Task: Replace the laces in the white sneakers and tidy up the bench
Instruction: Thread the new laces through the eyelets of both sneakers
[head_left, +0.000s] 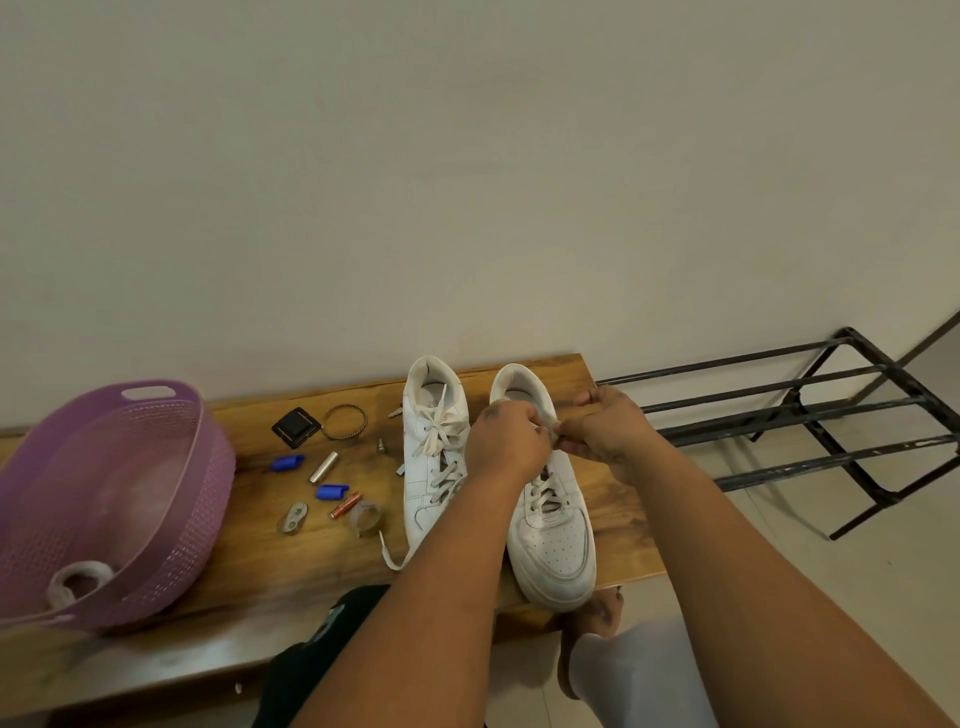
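We log two white sneakers on the wooden bench (613, 499), toes toward us. Right sneaker (550, 535): our left hand (506, 441) and right hand (605, 428) each pinch its lace (545, 496) near the top eyelets. Left sneaker (434, 457): laced, bow tied. Further left: small batteries, blue caps, a bracelet (344, 422), a purple basket (104, 499).

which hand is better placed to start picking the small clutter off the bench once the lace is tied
Probably the left hand: the blue caps, battery and bracelet lie on its side, toward the purple basket. The right hand would cross both sneakers.
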